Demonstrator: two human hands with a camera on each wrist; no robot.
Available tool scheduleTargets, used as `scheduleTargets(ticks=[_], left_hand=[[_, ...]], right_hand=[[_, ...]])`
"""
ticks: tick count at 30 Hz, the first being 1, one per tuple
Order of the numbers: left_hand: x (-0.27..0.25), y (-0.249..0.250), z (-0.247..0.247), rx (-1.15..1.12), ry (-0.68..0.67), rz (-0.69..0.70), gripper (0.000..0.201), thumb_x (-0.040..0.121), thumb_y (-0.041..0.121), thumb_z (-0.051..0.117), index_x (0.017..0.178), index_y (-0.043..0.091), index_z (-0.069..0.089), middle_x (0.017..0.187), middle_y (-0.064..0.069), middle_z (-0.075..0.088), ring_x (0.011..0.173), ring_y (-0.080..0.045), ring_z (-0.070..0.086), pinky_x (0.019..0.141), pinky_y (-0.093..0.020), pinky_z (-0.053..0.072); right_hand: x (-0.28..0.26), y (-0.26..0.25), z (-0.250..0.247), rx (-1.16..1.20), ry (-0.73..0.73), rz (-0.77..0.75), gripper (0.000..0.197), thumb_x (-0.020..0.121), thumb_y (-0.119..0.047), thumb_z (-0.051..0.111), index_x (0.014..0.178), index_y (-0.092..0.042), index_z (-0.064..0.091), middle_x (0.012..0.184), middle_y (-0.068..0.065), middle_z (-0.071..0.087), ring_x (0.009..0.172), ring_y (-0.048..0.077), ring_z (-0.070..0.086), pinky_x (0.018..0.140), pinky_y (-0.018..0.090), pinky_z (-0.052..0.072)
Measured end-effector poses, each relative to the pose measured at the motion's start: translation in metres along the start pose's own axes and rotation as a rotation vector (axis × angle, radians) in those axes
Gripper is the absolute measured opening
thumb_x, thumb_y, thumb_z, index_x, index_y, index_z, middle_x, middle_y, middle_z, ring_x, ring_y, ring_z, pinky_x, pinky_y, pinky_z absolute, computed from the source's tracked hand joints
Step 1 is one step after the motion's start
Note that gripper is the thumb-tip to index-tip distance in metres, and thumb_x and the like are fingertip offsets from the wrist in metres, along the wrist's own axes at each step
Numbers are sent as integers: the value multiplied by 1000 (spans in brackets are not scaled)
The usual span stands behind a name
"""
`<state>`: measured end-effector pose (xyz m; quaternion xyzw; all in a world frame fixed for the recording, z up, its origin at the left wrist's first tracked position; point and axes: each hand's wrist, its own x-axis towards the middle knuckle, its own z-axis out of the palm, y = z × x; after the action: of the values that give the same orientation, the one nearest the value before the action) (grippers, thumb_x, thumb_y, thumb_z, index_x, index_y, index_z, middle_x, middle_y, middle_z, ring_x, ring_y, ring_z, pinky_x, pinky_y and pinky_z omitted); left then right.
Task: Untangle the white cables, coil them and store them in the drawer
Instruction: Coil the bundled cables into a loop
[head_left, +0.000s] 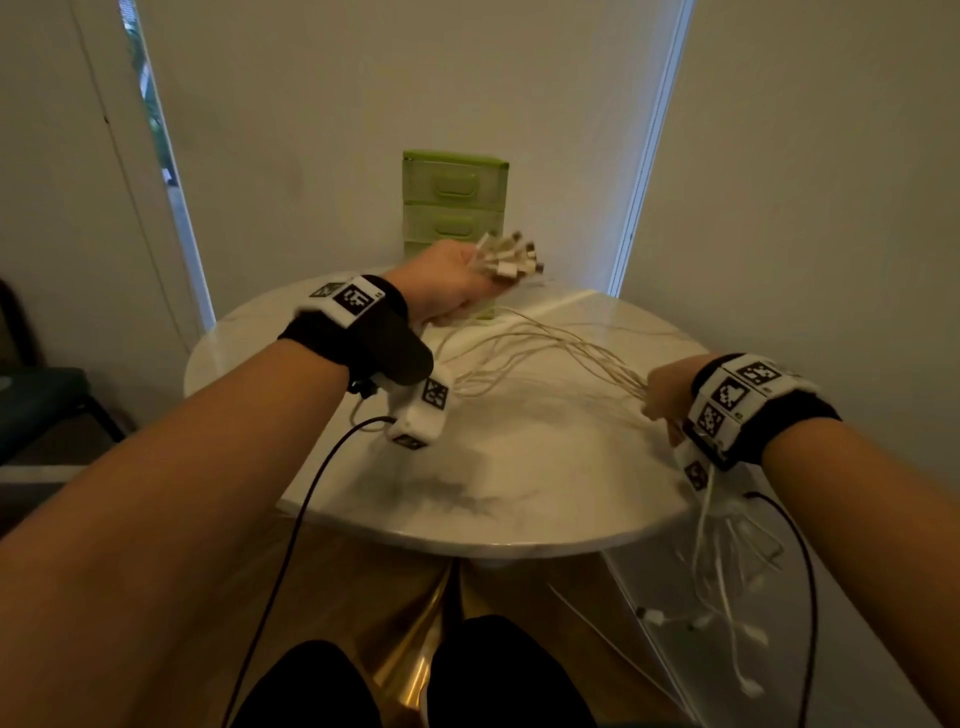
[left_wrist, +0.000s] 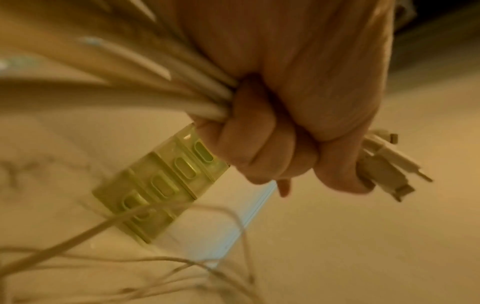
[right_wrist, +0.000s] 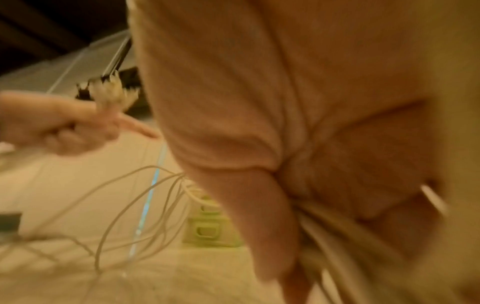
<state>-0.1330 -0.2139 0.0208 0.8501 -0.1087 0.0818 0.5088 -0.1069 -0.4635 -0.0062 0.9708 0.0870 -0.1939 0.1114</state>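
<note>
A dark chair (head_left: 47, 400) stands at the far left, well apart from the green drawer unit (head_left: 454, 200), which sits at the rear of the round white marble tabletop (head_left: 519, 467) against the wall and serves as the landmark here.

Left hand (head_left: 449, 283): raised just in front of the drawer unit, at the level of its lowest drawers. The fingers (left_wrist: 257, 144) are curled tight into a fist around a bunch of white cables (head_left: 545, 348). The plug ends (head_left: 511, 257) fan out of the top of the fist, close before the drawer fronts. In the left wrist view the left hand (left_wrist: 298, 102) is clamped on the bunch, with connectors (left_wrist: 387, 164) protruding past the thumb side and the drawer unit (left_wrist: 161, 185) showing behind the knuckles.

From the fist the cables run in loose strands across the tabletop, forward and right of the drawer unit, some resting on the surface and some slack above it.

Right hand (head_left: 667, 389): near the right edge of the tabletop, well apart from the drawer unit. It is closed around the same strands; the right wrist view, though blurred, shows the right hand (right_wrist: 324, 164) folded over the cables (right_wrist: 330, 246), which pass out below it. The tail ends (head_left: 727, 597) hang off the tabletop edge beneath this hand, over a clear plastic container (head_left: 675, 613) on the floor.

All drawers appear closed.
</note>
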Motion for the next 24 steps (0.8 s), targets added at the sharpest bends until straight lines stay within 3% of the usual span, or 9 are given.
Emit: scheduleTargets(ticks=[2,4,5,8,11,14,16,19,24], left_hand=[[5,9,1,-212,61,-4,25,96,28,51,74,17,55,39,12,33,33,-4,25,37,-11,19],[9,17,4,-351,107,-7,34,99,35,44,69,18,47,40,11,32,33,-4,23,36,-10,17],[12,19,6,-410,126,-13,37,99,39,41,67,19,43,41,11,31,33,-4,22,37,-10,17],[19,22,14,-577,191,-12,44,98,46,36,63,21,36,41,10,27,33,-4,19,38,-9,15],[25,23,17,-822,241,-5,46,98,49,31,62,21,32,39,10,24,30,-3,17,32,-10,15],[30,18,14,-950,271,-21,48,97,51,30,60,20,29,40,9,21,31,-4,15,30,-14,15],[32,8,9,-988,284,-19,49,98,50,29,59,20,28,42,7,22,35,-6,19,34,-16,22],[33,-16,3,-956,315,-7,49,100,45,27,60,17,31,55,1,30,51,-11,35,56,-23,36],[42,-62,2,-790,261,-70,37,99,37,36,69,18,47,77,1,53,75,-9,53,74,-24,41]], right_hand=[[5,6,-3,-74,63,77,36,89,-19,54,123,-10,51,126,15,49,107,23,54,97,29,43],[9,-1,-15,219,198,9,74,79,-7,57,144,-8,22,140,21,41,127,34,43,101,39,42],[10,-10,-24,461,275,-102,84,75,1,56,147,-9,14,142,23,39,128,35,41,96,40,46],[-2,-57,-44,1149,361,-485,79,76,19,42,147,-6,15,148,20,31,134,29,36,62,20,45],[-13,-106,-52,1508,253,-755,63,67,16,45,127,-1,40,111,13,55,103,22,53,59,19,40],[-2,-132,-46,1697,173,-837,27,71,15,48,83,-9,47,71,5,50,61,14,52,50,20,45],[12,-136,-39,1604,196,-772,23,89,6,44,75,-12,47,60,3,51,44,9,48,40,18,42],[36,-130,-34,1286,398,-667,23,96,-19,44,75,-12,51,53,-1,42,35,3,33,37,19,27],[76,-118,-42,733,768,-468,29,96,-29,42,101,-14,66,86,11,64,83,26,57,70,32,40]])
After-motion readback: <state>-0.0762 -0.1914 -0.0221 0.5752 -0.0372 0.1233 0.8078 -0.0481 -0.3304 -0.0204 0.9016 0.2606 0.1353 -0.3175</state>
